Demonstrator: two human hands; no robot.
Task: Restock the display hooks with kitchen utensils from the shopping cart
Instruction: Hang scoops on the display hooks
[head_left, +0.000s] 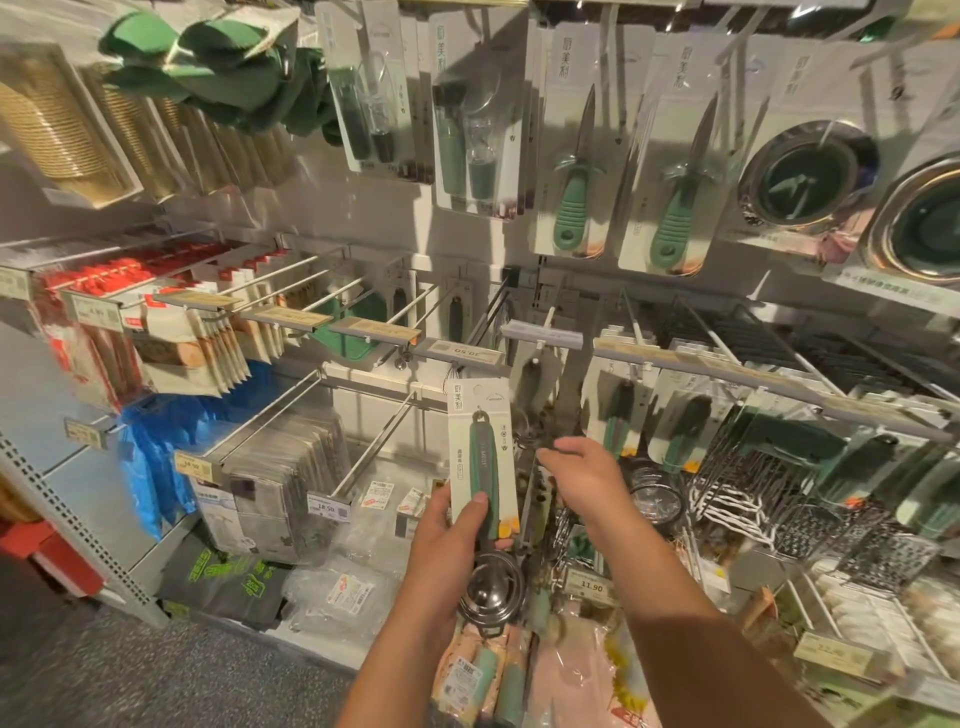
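We are facing the white pegboard wall of metal display hooks (363, 470), many already hanging full, several bare. Below, more packaged utensils (483, 675) are waiting. Our left hand (447, 535) is gripping a green-handled steel scoop on its pale card (480, 457), not yet hung; our right hand (587, 478) is reaching forward, fingers loosely open, holding nothing.

bare hooks (382, 449) left, whisks (727, 499) crowding right

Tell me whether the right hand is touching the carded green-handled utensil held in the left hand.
Apart. In the head view, the right hand reaches toward the hooks, with open shelf background between it and the carded green-handled utensil, which the left hand grips.
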